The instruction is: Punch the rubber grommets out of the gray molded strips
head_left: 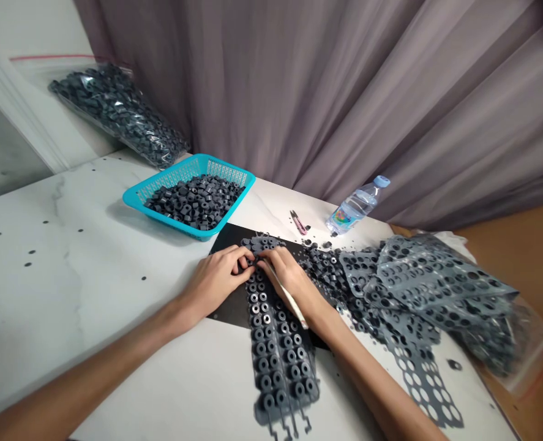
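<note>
A long dark grey moulded sheet of ring-shaped parts (278, 349) runs toward me, with rows of small round pieces standing on it. My left hand (220, 278) is closed at the sheet's far section, thumb and fingers pinched on its left edge. Opposite it, my right hand (289, 275) is curled around a slim white stick-like tool (293, 303) that slants back along the palm. The fingertips of both hands nearly meet over the sheet, and the tool's working end is hidden there. Underneath lies a black mat (229, 306).
A blue basket (161, 215) of loose grey pieces stands back left, before a filled plastic bag (115, 110). Behind my right hand are pink-handled thread snips (299, 223) and a water bottle (354, 207). Loose pieces (329, 269) and punched-out sheets (427, 275) pile up on the right.
</note>
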